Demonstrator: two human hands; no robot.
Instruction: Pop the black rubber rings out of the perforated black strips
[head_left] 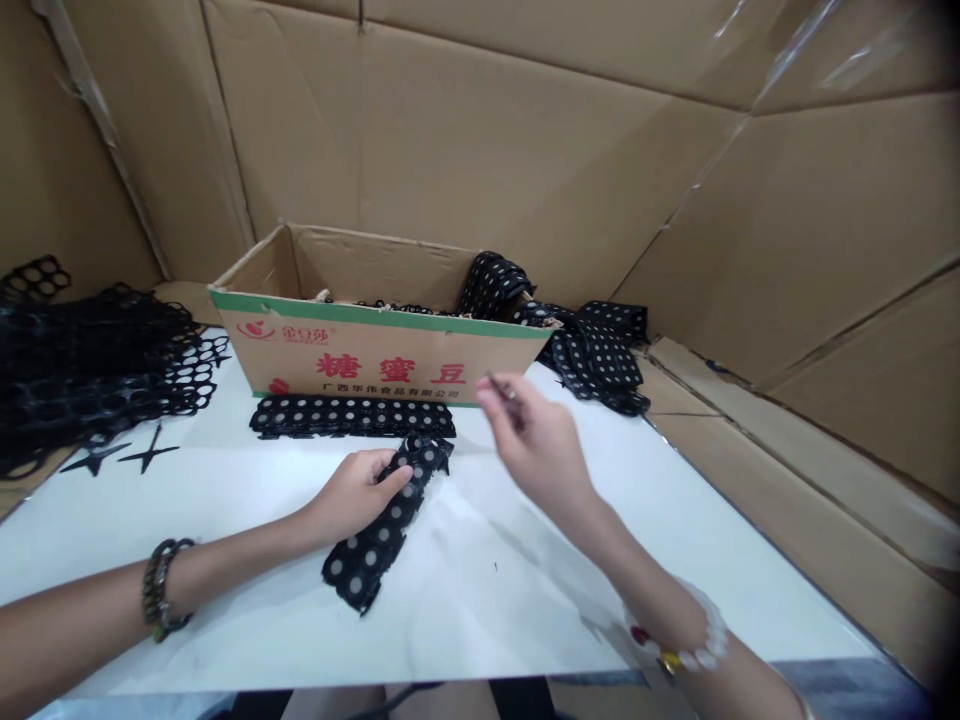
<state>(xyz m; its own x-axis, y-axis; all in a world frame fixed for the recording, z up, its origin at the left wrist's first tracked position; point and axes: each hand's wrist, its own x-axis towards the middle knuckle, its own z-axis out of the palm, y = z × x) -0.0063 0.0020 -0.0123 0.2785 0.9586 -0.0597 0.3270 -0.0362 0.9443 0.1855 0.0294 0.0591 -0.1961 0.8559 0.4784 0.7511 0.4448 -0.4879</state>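
My left hand [356,495] rests on the white table [525,590] and holds one end of a black strip with white dots [379,535], fingers closed over it. The strip lies slanted toward me. Just beyond it a longer row of the same dotted black strips [352,415] lies flat along the front of a cardboard box [375,355]. My right hand [529,440] hovers above the table to the right of the strip, its fingers pinched on a thin dark pin-like thing [499,385] that I cannot make out clearly.
The box has red print and a green edge and holds more black parts. A pile of dotted strips [592,350] lies right of it. Black honeycomb mesh sheets [90,370] are heaped at the left, with two small black cross-shaped offcuts [124,455]. Cardboard walls surround the table.
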